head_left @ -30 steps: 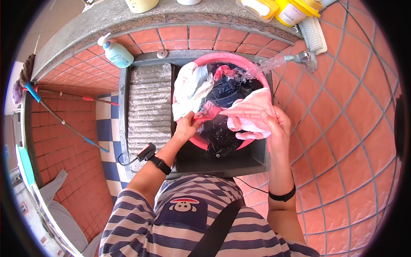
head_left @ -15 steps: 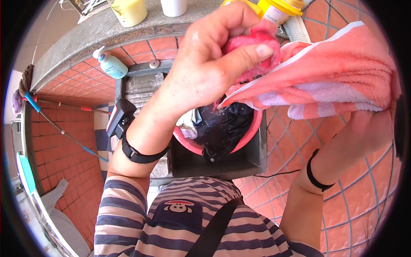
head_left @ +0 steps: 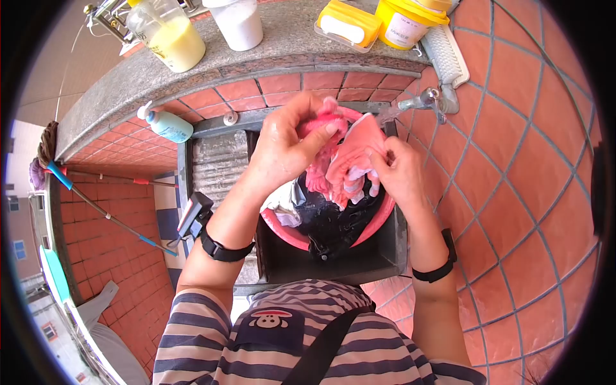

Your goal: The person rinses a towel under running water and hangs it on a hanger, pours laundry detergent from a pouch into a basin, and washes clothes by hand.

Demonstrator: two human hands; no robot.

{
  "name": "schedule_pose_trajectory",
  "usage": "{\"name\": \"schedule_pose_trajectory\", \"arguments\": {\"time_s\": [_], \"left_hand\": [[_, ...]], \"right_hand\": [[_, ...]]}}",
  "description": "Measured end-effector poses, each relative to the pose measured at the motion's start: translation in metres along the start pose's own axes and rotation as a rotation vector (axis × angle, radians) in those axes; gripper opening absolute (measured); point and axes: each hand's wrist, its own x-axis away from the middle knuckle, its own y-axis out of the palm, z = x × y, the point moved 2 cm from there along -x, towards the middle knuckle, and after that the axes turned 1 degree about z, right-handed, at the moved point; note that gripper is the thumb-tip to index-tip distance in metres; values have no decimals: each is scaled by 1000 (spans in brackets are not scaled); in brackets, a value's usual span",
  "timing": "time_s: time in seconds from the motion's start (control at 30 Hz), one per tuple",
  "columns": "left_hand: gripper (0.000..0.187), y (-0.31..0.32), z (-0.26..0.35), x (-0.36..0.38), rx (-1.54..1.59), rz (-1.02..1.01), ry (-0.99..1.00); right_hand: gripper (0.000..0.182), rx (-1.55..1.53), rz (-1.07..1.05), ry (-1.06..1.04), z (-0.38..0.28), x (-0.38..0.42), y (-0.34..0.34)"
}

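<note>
Bunched in my left hand (head_left: pixel 287 142) is the wet, dark pink end of a coral-pink towel (head_left: pixel 351 157) with pale lilac patches. My right hand (head_left: pixel 399 170) pinches a lighter part of the towel between thumb and fingers. Both hands hold it over a pink basin (head_left: pixel 374 226), and its folds hang down into it. Inside the basin lie a soaked black garment (head_left: pixel 333 221) and a whitish cloth (head_left: pixel 285 204). Water runs from the metal tap (head_left: pixel 418 102) beside the towel.
The basin stands in a dark stone sink (head_left: pixel 295 266) with a ribbed washboard (head_left: pixel 221 160) at its left. A pump bottle (head_left: pixel 168 125) is behind. Along the ledge stand a jug of yellow liquid (head_left: pixel 173 45), a white tub (head_left: pixel 236 25), a yellow box (head_left: pixel 348 24) and a yellow bucket (head_left: pixel 404 25).
The towel, earlier stretched out to the right, is now gathered over the basin. My right hand has come in from the far right; my left hand has lowered. The tap has come into view.
</note>
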Motion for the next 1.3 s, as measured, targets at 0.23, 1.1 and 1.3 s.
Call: {"name": "schedule_pose_trajectory", "arguments": {"time_s": [0.23,1.1,1.3], "left_hand": [[60,-10,-160,76,-922,151,-138],[50,-36,-194,82,-1204,294,-238],[23,-74,-201,179,-1083,419,-484]], "right_hand": [[64,225,-160,50,60,35,89],[21,-175,118,368,157,41,70],[40,233,120,571,172,112,79]]}}
